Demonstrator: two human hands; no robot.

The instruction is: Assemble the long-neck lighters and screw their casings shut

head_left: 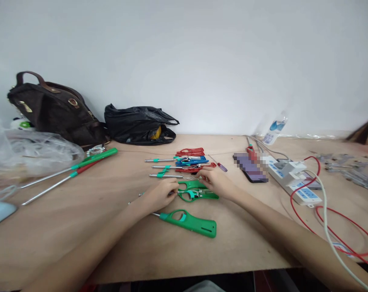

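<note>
Our left hand [163,194] and right hand [217,183] curl, fingertips too hidden for us to tell whether they grip anything, at either end of the opened green lighter [200,196] on our brown tabletop [247,231], which stretches back past a black plastic bag [131,123] to a plain pale wall [202,61].

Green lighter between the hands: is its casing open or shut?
Open: the casing shows inner parts uncovered, and another green piece lies just beyond it.
</note>
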